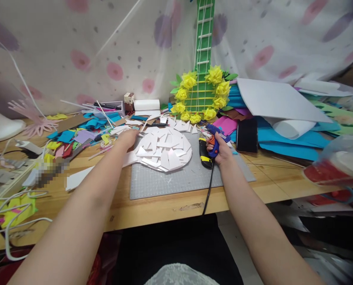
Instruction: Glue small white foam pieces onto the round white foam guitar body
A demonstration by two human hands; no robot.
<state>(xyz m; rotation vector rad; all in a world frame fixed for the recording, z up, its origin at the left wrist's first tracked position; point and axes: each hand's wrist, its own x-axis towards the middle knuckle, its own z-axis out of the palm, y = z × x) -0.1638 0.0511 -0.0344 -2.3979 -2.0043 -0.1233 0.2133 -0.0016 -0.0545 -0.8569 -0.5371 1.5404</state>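
Pale sheeting (114, 35) with pink and purple blotches hangs behind a wooden desk (152, 209) crowded with craft scraps. On a gray cutting mat (176, 186) lies a round white board (131, 158) with a narrow handle, its face covered in angular white pieces (170, 159). It sits between the two hands, which are well apart: the left hand (131, 138) is just beside its upper left edge, that forearm crossing over the handle, while the right hand (223, 149) is off to the board's right, not touching it. The right fingers are wrapped around a blue glue gun (214, 149), whose black cord (209, 190) drops over the desk's front edge. The left fingertips are too hidden to tell whether they grip anything. A black and yellow cutter (205, 158) rests between board and glue gun, just beside the gun. Behind the board stands a green guitar-shaped piece (204, 49) ringed with yellow paper flowers (189, 80). Colored scraps (66, 136) spread to the left; blue sheets (283, 144) and a white panel (278, 99) are stacked to the right.
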